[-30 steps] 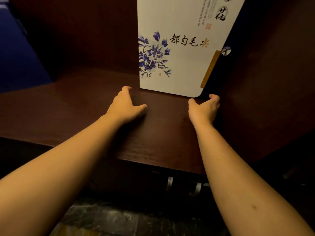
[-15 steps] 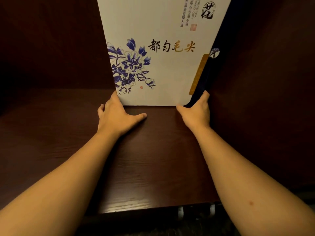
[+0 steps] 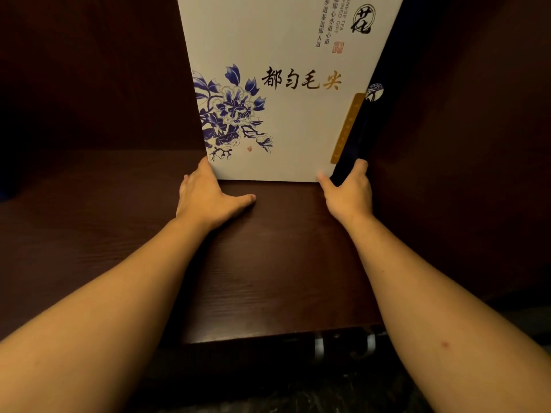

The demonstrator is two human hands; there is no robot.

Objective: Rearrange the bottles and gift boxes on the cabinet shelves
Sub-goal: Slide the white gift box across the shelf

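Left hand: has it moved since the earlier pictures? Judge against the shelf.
Yes. The left hand has slid deeper along the shelf, towards its back wall, and now touches the gift box at the lower left corner.

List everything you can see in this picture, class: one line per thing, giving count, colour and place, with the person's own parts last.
gift box: one, white with blue flowers and a dark blue side, standing upright at the shelf's back right.
shelf: one, dark brown wood, under the box and hands.
metal handles: two, silver, below the shelf's front edge.
left hand: one, at the box's lower left corner, palm on the shelf.
right hand: one, gripping the box's lower right corner.
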